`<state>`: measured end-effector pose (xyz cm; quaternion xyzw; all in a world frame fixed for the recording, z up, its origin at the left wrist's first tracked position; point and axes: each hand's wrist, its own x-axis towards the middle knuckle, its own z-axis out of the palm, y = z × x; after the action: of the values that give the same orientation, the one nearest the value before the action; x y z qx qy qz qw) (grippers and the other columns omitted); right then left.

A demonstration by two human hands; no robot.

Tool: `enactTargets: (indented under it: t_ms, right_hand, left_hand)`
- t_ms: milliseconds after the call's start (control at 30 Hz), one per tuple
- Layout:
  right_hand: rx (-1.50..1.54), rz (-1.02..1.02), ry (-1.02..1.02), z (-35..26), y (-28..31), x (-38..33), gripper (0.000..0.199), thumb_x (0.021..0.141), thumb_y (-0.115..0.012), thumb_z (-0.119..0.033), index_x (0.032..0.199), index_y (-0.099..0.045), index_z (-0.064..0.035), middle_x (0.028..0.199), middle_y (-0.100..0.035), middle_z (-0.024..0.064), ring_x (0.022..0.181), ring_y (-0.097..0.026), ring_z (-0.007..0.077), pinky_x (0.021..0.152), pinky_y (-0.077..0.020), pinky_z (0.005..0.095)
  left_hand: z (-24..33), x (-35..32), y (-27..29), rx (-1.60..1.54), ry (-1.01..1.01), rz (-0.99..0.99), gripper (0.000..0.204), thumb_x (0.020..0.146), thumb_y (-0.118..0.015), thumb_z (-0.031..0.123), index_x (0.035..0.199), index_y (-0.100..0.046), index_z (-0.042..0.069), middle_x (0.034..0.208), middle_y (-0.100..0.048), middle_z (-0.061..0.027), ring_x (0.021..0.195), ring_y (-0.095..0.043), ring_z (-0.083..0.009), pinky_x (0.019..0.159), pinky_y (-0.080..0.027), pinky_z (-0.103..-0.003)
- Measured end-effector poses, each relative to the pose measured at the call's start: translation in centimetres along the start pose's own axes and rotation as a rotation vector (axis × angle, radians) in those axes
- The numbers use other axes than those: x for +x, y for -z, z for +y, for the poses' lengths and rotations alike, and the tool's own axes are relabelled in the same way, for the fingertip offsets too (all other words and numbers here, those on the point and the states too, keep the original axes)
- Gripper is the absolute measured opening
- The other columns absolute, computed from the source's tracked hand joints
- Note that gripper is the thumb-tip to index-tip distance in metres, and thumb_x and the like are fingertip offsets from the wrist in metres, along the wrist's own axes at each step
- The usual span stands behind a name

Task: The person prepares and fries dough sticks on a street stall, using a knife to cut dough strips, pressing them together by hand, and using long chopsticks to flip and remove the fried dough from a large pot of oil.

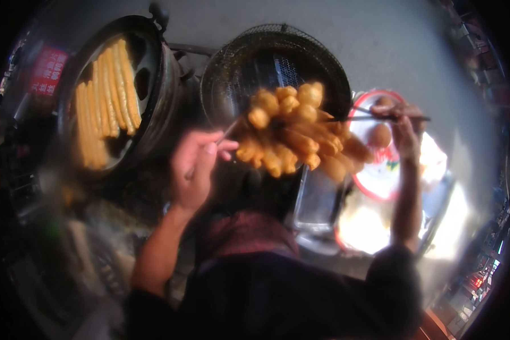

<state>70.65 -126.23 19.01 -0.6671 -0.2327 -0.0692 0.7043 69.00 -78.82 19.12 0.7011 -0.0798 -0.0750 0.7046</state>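
Between my two hands is a heap of golden fried dough pieces [300, 141], some long, some rounded like balls. My left hand [195, 167] is closed round a thin metal handle [228, 132] that runs to the heap's left side; what supports the heap is hidden under it. My right hand [407, 122] grips dark chopsticks [368, 118], which lie across toward the heap's right side. Behind the heap stands a round dark wire basket [221, 68]. Under the right hand, a white tray with a red rim [371, 181] holds brown fried balls [379, 135].
At the left, a dark round pan [163, 122] holds several long fried dough sticks [112, 90]. A rectangular metal pan [317, 198] sits near the red-rimmed tray. A pale, overexposed container [362, 226] lies at the near right. A red sign [48, 71] is at the far left.
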Motion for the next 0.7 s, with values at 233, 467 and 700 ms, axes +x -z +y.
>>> enactTargets:
  t_ms: [233, 467, 700]
  right_hand:
    - [0.011, 0.092, -0.060, -4.3, 3.5, -0.6, 0.019, 0.105, -0.058, -0.017, 0.112, -0.064, -0.0002, 0.101, -0.067, 0.0177, 0.100, -0.073, 0.0339, 0.088, -0.0627, 0.0454]
    - [0.036, 0.081, -0.048, -7.0, 5.7, -0.3, 0.018, 0.107, -0.055, -0.018, 0.111, -0.060, -0.0004, 0.102, -0.064, 0.0161, 0.103, -0.072, 0.0321, 0.089, -0.0623, 0.0423]
    - [0.135, 0.282, 0.054, -10.3, 6.4, -1.7, 0.024, 0.109, -0.049, -0.018, 0.123, -0.059, -0.0001, 0.114, -0.063, 0.0153, 0.109, -0.067, 0.0289, 0.094, -0.0576, 0.0414]
  left_hand:
    - [0.0, -1.9, 1.1, 0.003, -0.002, -0.061, 0.027, 0.107, -0.050, 0.020, 0.121, -0.061, -0.001, 0.104, -0.075, -0.0158, 0.083, -0.062, -0.0103, 0.073, -0.045, -0.023]
    - [1.9, -0.1, -0.1, -0.032, -0.074, -0.132, 0.025, 0.107, -0.052, 0.021, 0.120, -0.062, 0.001, 0.104, -0.076, -0.0128, 0.081, -0.059, -0.0075, 0.071, -0.043, -0.021]
    - [3.1, -0.2, 0.6, -0.088, -0.196, -0.204, 0.024, 0.107, -0.055, 0.018, 0.121, -0.061, 0.000, 0.104, -0.074, -0.0116, 0.083, -0.060, -0.0084, 0.079, -0.049, -0.024]
